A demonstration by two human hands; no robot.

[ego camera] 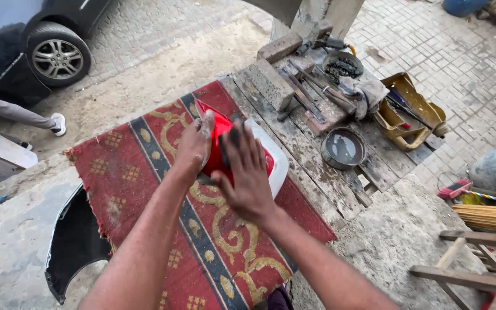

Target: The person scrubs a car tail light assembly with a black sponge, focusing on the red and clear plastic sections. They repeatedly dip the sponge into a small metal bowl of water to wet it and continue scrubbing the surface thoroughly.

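Observation:
A red and white car tail light (271,161) lies on a red patterned rug (144,189). My left hand (193,143) rests on the light's left side and steadies it, thumb raised against the red lens. My right hand (247,172) lies flat on the lens and presses a small dark pad (232,136) under its fingers. Both hands are dusted with pale residue.
A worn wooden bench (311,155) holds bricks (271,83), several metal tools (311,95), a round tin of water (343,148) and a bowl of dark parts (343,66). A yellow container (409,112) sits at right, a black bumper part (76,241) at left, a parked car (35,40) beyond.

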